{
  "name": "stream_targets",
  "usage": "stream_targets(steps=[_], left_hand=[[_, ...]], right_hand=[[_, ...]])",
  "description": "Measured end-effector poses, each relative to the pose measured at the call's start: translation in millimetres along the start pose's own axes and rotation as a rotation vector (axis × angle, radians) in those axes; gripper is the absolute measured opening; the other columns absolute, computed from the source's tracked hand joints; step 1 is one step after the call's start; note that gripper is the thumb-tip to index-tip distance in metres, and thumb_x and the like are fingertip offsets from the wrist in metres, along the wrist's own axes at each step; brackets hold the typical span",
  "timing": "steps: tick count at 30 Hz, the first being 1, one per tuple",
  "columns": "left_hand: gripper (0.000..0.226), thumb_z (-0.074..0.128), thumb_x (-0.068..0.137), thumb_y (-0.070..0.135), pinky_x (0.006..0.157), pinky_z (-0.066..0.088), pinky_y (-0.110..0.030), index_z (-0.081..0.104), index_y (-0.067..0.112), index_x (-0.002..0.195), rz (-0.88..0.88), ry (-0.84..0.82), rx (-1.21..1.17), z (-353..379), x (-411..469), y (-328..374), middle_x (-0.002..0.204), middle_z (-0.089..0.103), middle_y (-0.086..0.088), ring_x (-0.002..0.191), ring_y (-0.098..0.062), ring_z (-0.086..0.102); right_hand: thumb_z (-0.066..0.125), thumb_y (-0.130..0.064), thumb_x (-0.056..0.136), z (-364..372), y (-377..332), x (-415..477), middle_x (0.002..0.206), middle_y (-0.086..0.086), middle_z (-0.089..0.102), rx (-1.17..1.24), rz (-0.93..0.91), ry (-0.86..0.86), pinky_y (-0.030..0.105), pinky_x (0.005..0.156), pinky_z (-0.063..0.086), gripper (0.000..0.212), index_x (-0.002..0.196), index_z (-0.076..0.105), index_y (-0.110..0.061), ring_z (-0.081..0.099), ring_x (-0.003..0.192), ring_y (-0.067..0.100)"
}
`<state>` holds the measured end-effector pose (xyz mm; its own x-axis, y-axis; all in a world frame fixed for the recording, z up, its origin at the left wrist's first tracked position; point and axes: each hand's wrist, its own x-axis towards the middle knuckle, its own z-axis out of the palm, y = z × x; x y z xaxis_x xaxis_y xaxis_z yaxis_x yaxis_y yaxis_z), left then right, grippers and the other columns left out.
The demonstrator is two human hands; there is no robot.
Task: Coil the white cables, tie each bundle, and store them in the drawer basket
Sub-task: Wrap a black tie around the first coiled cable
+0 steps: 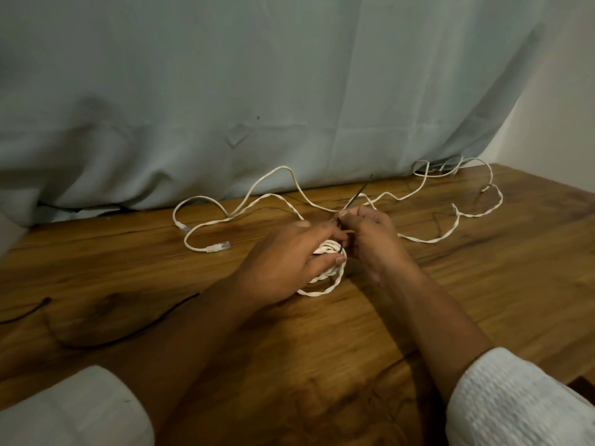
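Pinching grip: right hand nips a thin dark tie between thumb and fingertips, free end poking up and away. Left hand curls over the coiled white cable, thumb on the loops, holding the bundle on the wooden table. Loose white cable trails behind the hands along the pale cloth, one plug lying left of the coil; another dark tie lies by the left forearm.
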<state>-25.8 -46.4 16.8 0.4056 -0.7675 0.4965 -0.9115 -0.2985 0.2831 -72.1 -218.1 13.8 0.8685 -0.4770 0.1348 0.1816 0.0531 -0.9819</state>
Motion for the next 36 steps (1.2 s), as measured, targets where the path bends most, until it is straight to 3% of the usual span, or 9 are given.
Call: stream_targets(steps=[3, 9, 11, 13, 18, 24, 29, 32, 36], left_hand=[[0.030, 0.057, 0.097, 0.053, 0.082, 0.052, -0.041, 0.064, 0.038, 0.123, -0.030, 0.057, 0.007, 2, -1, -3, 0.110, 0.066, 0.007, 0.099, -0.011, 0.061], [0.014, 0.065, 0.100, 0.036, 0.085, 0.057, -0.039, 0.070, 0.029, 0.111, -0.198, 0.192, -0.328, -2, -2, -17, 0.103, 0.074, 0.012, 0.096, -0.003, 0.068], [0.013, 0.064, 0.102, 0.033, 0.086, 0.058, -0.043, 0.071, 0.026, 0.111, -0.268, 0.224, -0.444, -5, -2, -18, 0.101, 0.075, 0.007, 0.095, -0.006, 0.071], [0.014, 0.062, 0.103, 0.032, 0.087, 0.059, -0.049, 0.072, 0.024, 0.109, -0.319, 0.250, -0.536, -6, -3, -20, 0.100, 0.076, 0.002, 0.093, -0.013, 0.072], [0.024, 0.058, 0.100, 0.042, 0.089, 0.056, -0.057, 0.074, 0.026, 0.105, -0.362, 0.274, -0.588, -5, -3, -22, 0.099, 0.076, 0.002, 0.095, -0.018, 0.072], [0.023, 0.055, 0.104, 0.036, 0.087, 0.056, -0.051, 0.072, 0.020, 0.102, -0.352, 0.248, -0.627, 2, -2, -16, 0.095, 0.074, 0.001, 0.092, -0.019, 0.070], [0.023, 0.055, 0.104, 0.034, 0.076, 0.049, -0.035, 0.070, 0.020, 0.094, -0.410, 0.262, -0.699, 3, 1, -16, 0.081, 0.070, 0.004, 0.078, -0.009, 0.064], [0.024, 0.054, 0.094, 0.043, 0.079, 0.048, -0.040, 0.070, 0.027, 0.086, -0.448, 0.283, -0.770, 3, 4, -16, 0.081, 0.068, 0.003, 0.080, -0.014, 0.062], [0.023, 0.055, 0.099, 0.037, 0.079, 0.047, -0.035, 0.071, 0.028, 0.084, -0.467, 0.305, -0.819, 3, 7, -13, 0.076, 0.068, 0.013, 0.075, -0.004, 0.062]], right_hand=[[0.060, -0.014, 0.101, 2, 1, -3, 0.073, 0.005, 0.065, 0.005, -0.029, -0.046, 0.027, 0.056, 0.048, 0.020, 0.082, 0.068, -0.012, 0.055, 0.060, 0.016], [0.067, -0.025, 0.100, 10, 3, -10, 0.084, -0.002, 0.076, -0.063, -0.109, -0.127, 0.039, 0.078, 0.058, 0.013, 0.107, 0.072, -0.016, 0.074, 0.084, 0.019], [0.070, -0.031, 0.097, 12, 3, -10, 0.100, 0.013, 0.078, -0.055, -0.123, -0.182, 0.053, 0.090, 0.060, 0.020, 0.109, 0.075, -0.015, 0.075, 0.100, 0.035], [0.076, -0.035, 0.090, 13, 5, -11, 0.107, 0.029, 0.074, -0.039, -0.096, -0.274, 0.067, 0.101, 0.050, 0.029, 0.105, 0.079, -0.011, 0.068, 0.108, 0.051], [0.078, -0.015, 0.079, 11, 13, -6, 0.108, 0.035, 0.071, -0.045, -0.034, -0.374, 0.073, 0.106, 0.043, 0.031, 0.105, 0.076, 0.000, 0.063, 0.111, 0.060], [0.064, 0.001, 0.082, 15, 17, -11, 0.104, 0.039, 0.069, -0.118, -0.075, -0.338, 0.053, 0.089, 0.052, 0.027, 0.107, 0.069, 0.010, 0.068, 0.092, 0.043], [0.071, -0.002, 0.091, 14, 18, -10, 0.096, 0.029, 0.074, -0.219, -0.195, -0.279, 0.059, 0.084, 0.057, 0.012, 0.103, 0.071, 0.002, 0.072, 0.089, 0.045], [0.075, -0.019, 0.089, 16, 21, -9, 0.091, 0.009, 0.077, -0.351, -0.375, -0.167, 0.061, 0.076, 0.060, 0.010, 0.099, 0.073, -0.016, 0.075, 0.084, 0.034], [0.076, -0.019, 0.088, 17, 14, -15, 0.110, -0.006, 0.067, -0.570, -0.710, -0.032, 0.039, 0.075, 0.058, 0.030, 0.116, 0.065, -0.021, 0.068, 0.096, 0.013]])
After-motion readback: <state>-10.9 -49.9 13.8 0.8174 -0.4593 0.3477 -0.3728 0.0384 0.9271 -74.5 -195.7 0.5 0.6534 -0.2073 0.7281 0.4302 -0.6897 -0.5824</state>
